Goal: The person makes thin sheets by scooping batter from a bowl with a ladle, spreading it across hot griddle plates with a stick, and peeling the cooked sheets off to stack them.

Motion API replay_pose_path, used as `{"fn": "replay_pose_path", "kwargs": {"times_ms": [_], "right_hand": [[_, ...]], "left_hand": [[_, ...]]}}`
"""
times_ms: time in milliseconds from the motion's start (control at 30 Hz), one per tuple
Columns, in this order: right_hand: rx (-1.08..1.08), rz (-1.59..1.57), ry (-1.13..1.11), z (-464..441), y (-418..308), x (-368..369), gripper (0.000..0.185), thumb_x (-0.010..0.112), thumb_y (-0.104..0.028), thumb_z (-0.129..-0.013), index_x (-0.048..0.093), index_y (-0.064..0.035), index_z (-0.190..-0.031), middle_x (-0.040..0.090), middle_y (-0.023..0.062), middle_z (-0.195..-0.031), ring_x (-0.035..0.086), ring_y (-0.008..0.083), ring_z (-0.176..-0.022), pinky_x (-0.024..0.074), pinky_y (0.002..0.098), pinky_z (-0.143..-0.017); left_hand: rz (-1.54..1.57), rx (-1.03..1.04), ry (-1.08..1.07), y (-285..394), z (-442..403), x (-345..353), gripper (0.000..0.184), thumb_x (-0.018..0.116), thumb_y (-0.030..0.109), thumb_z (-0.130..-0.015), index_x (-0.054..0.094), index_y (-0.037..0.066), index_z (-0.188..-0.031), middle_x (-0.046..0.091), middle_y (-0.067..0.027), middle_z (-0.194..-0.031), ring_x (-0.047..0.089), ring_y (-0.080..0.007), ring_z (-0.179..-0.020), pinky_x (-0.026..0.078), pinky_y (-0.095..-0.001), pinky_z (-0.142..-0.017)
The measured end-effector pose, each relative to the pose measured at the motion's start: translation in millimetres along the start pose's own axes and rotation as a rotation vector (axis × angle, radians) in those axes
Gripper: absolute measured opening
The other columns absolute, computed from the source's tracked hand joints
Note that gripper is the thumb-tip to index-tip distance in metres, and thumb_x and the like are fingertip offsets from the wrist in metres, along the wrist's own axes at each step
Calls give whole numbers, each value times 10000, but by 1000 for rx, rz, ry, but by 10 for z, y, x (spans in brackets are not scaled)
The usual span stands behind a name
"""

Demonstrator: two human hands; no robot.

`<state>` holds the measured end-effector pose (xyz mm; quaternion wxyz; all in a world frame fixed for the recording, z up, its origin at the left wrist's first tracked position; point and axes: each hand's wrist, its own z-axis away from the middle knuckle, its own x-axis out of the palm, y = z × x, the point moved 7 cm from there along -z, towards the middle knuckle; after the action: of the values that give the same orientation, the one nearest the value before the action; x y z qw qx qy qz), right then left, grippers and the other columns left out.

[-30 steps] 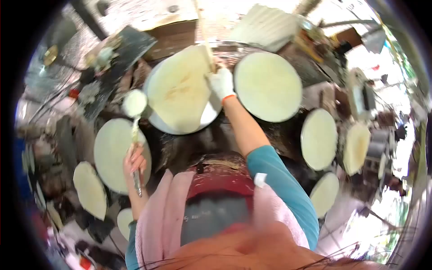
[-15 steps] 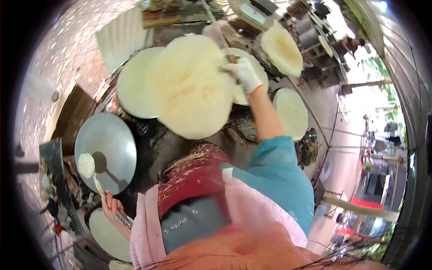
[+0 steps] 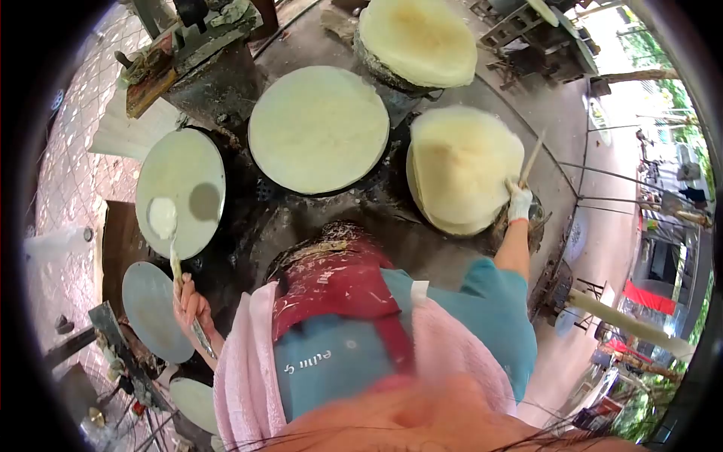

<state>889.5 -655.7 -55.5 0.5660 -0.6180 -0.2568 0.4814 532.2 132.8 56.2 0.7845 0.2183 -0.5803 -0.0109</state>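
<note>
My bare left hand is wrapped round the handle of a ladle, whose round pale head is over a batter-covered pan at the left. In my gloved right hand is a thin wooden stick, pointing up and away. A thin round pancake, slightly blurred, hangs at that hand, over the pan on the right. Whether glove or stick carries it is unclear. Between my hands lies another pan coated with pale batter.
A bare grey pan is at the lower left, with another pale round below it. A stack of browned pancakes stands at the top. Wooden pieces rest on a block at the upper left. A cardboard panel stands at the left.
My right hand has carried the pancake off its pan and over to the right, leaving that pan bare. The view has turned right. My left hand still holds the ladle, now over a coated pan.
</note>
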Motion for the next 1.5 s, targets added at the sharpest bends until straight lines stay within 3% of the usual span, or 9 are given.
{"fn": "replay_pose_path", "kwargs": {"times_ms": [267,433,500,567,633,700,1067,1300,1500], "right_hand": [[172,28,0,512,655,-119,364,740,-20,-751,594,47,-1078,646,74,-978,596,152,-827,483,275,-773],[3,872,339,1023,-117,-161,782,718,-425,-753,443,21,-1334,625,240,-1112,598,391,-1007,472,389,-885],[83,823,250,1255,-433,220,826,725,-424,-745,400,0,-1376,566,252,-1222,584,370,-1066,459,394,-917],[-404,621,70,1306,-297,914,850,736,-438,-731,391,-26,-1389,500,255,-1303,562,360,-1110,461,413,-919],[-443,652,-52,1610,-574,1697,845,748,-446,-720,406,-34,-1374,509,239,-1278,541,364,-1132,472,417,-910],[-150,939,-90,1637,-635,2208,865,758,-460,-701,409,-32,-1367,542,219,-1211,542,385,-1110,479,422,-900],[-489,1192,-141,1341,-629,2183,634,643,-291,-812,440,-50,-1362,654,186,-1038,630,341,-899,492,421,-819],[-796,1324,-183,878,-2005,1458,416,585,-186,-812,568,-96,-1218,665,162,-825,647,331,-738,516,441,-704],[-893,1576,-348,589,-3393,1955,327,539,-104,-782,596,-104,-1104,665,193,-926,643,350,-871,509,447,-752]], "left_hand": [[-153,-73,89,-605,-351,526,282,325,157,-1027,411,-104,-1087,402,-8,-614,373,-51,-327,233,-186,-314],[-304,-51,228,-655,-361,527,270,374,177,-1021,478,-69,-1055,367,34,-585,323,-30,-305,216,-183,-294],[-386,-50,244,-648,-364,477,268,380,189,-1021,490,-55,-1048,351,47,-569,307,-24,-300,206,-185,-289],[-399,-64,180,-662,-398,498,279,381,211,-1023,503,-40,-1033,339,59,-553,276,-19,-291,193,-189,-283],[-418,-62,183,-619,-375,465,284,383,216,-1023,503,-41,-1027,338,61,-551,265,-18,-288,193,-191,-282],[-400,-57,235,-591,-328,438,280,388,215,-1021,501,-41,-1023,337,53,-551,263,-24,-287,199,-189,-281],[-441,-39,278,-471,-201,282,270,401,234,-1014,500,-18,-1023,365,62,-571,268,-15,-299,209,-181,-286],[-406,-50,254,-405,-220,128,263,425,247,-1007,509,-2,-1007,363,70,-565,277,-12,-308,211,-186,-291],[-368,-49,262,-370,-202,-179,259,428,239,-1006,527,0,-988,366,69,-554,286,-22,-312,223,-190,-313]]}}
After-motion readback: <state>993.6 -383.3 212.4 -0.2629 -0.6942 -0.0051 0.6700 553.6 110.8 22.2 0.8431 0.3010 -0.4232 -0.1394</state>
